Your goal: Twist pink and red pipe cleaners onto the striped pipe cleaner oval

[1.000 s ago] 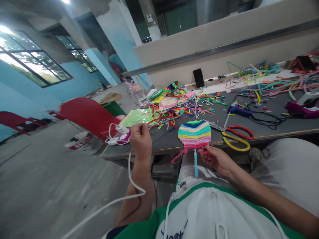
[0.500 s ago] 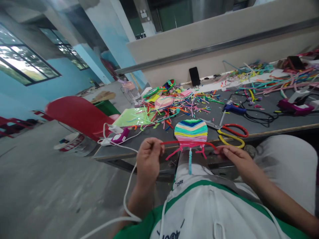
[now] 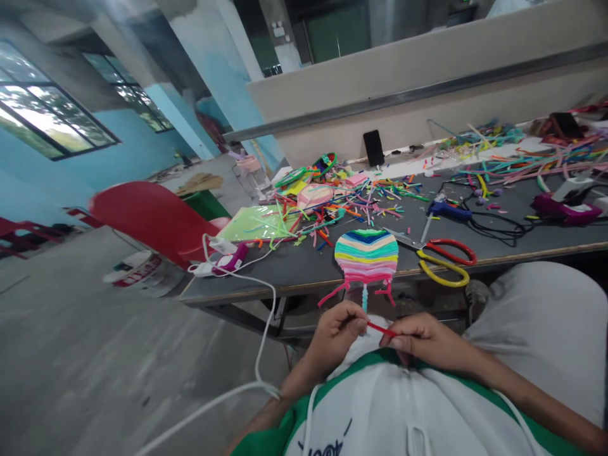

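Between my two hands stretches a short visible length of red pipe cleaner point(image 3: 380, 329), close to my body. My left hand point(image 3: 339, 335) pinches one side of it, and my right hand point(image 3: 422, 341) grips the other, its fingers folded over the rest. Just beyond them, a rounded piece covered in striped pipe cleaners point(image 3: 366, 256) lies at the table edge, in blue, teal, yellow and pink rows. Pink strands dangle from its lower side, and a light blue twisted stem point(image 3: 365, 296) hangs below, partly hidden by my left hand.
Scissors point(image 3: 444, 261) with red and yellow handles overhang the table edge point(image 3: 294, 286). Behind lie a blue glue gun point(image 3: 449, 210), many pipe cleaner scraps point(image 3: 375, 206), a green packet point(image 3: 254, 223) and a leaning phone point(image 3: 373, 148). A white cable point(image 3: 266, 335) runs past my left arm.
My hands have come closer together and nearer my body, off the striped piece. Less of the red pipe cleaner now shows between them.
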### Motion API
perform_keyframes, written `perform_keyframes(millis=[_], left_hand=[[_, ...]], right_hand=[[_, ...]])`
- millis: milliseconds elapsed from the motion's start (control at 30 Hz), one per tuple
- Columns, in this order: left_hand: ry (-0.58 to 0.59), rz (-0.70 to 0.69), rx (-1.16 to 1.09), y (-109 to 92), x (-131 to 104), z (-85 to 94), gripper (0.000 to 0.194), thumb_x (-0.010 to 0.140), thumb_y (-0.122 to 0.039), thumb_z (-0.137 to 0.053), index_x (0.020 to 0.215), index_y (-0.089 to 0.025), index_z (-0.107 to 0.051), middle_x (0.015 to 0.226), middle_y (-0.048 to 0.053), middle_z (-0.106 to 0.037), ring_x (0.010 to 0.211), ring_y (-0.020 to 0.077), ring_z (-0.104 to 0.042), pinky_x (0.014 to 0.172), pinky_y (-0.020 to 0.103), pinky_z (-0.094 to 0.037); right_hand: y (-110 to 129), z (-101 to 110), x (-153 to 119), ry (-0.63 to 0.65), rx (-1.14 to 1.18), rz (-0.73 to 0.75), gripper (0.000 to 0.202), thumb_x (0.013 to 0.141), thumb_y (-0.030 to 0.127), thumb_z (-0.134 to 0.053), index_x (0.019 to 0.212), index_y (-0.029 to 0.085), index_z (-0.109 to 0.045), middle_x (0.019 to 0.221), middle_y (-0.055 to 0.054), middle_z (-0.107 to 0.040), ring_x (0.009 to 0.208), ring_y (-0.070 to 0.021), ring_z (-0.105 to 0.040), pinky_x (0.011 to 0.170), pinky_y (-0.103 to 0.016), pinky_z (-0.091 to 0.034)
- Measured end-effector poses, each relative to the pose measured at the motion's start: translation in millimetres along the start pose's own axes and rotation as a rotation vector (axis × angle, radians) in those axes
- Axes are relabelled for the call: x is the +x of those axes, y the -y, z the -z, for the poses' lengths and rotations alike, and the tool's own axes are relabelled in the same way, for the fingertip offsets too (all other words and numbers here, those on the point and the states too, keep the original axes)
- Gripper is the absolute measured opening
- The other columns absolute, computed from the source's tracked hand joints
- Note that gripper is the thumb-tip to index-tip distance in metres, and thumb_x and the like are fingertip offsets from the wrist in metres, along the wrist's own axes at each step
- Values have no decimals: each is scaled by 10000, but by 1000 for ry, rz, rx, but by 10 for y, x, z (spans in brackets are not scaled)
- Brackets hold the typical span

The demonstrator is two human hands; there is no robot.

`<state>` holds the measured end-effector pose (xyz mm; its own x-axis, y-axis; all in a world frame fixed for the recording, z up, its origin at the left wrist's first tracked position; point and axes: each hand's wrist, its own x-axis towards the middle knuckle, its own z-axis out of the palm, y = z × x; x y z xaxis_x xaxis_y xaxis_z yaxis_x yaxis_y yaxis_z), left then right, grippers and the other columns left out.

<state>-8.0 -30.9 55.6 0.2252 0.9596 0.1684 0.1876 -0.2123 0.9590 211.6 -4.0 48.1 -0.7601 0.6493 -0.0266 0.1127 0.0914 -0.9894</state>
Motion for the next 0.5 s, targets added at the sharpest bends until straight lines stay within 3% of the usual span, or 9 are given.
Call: perform_keyframes(millis=[100,233,367,433,500], left_hand=[[34,76,-68,63,-66,29,175,868,-311,-540,887,-153,-612,758,36,-602,697,130,-550,650,245,-416],[33,115,-110,250,-160,56,218,875,-327,-532,932,-141,-632,857,68,-628,819,162,-579,752,278,-430],[-96,214,-306,464,-179,-2,232,848,-353,-574,892,-133,-631,807,59,-623,760,151,-574,733,281,-438],[-170,278,-433,499,-142,-53,245,830,-377,-596,858,-135,-622,795,52,-611,726,141,-569,713,279,-440],[-173,346,-528,477,-86,-97,280,810,-412,-614,846,-135,-618,792,51,-605,696,135,-569,685,275,-438]], right_hand=[[-74,42,-43,-97,52,-68,421,868,490,-494,943,119,-679,547,26,-482,500,-76,-415,488,-202,-290],[-70,177,-174,-207,131,-80,420,881,485,-478,1015,121,-641,525,46,-425,482,-71,-368,474,-206,-267],[-41,264,-283,-339,182,-46,401,899,454,-461,1125,147,-586,524,49,-429,470,-79,-374,457,-210,-283],[-24,286,-307,-380,195,-29,365,902,438,-466,1109,167,-595,538,41,-458,475,-82,-395,459,-209,-311],[-9,313,-313,-417,181,-3,313,896,419,-484,1056,191,-626,591,18,-519,508,-88,-439,486,-213,-361]])
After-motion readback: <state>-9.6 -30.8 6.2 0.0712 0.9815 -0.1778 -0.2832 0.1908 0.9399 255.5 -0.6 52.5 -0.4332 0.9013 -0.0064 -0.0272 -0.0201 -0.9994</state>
